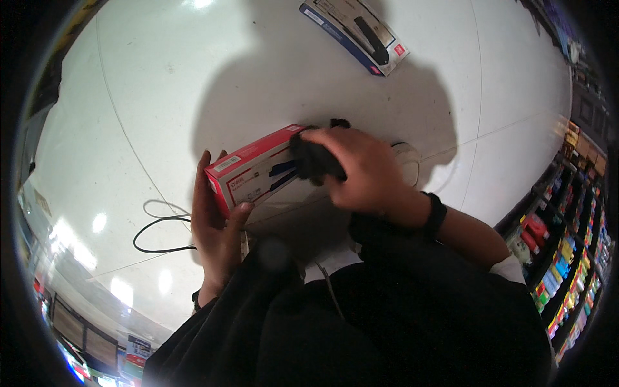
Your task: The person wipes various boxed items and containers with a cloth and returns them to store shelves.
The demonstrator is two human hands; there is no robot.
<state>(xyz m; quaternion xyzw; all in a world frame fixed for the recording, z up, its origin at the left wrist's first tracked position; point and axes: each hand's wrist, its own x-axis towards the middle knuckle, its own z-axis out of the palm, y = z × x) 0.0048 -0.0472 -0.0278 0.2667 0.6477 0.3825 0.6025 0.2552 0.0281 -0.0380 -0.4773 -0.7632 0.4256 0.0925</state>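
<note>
My left hand [216, 232] grips the near left end of a red and white stapler box [258, 186], thumb on its front face and fingers behind. The box is tilted, with its red side up, and its front bears a picture of a blue stapler and writing. My right hand [362, 169] clutches a crumpled dark cloth [314, 157] against the box's right part. The cloth hides that end of the box, and the hand looks slightly blurred. Farther off, a second stapler box [360, 34], white and blue with a black stapler pictured, lies on the floor.
Pale, glossy floor tiles [150, 111] spread around me, partly under my shadow. A black cable loop [145, 234] lies left of my left hand. What seems to be a beige shoe [408, 162] shows behind my right hand. Store shelves [563, 261] packed with colourful goods line the right.
</note>
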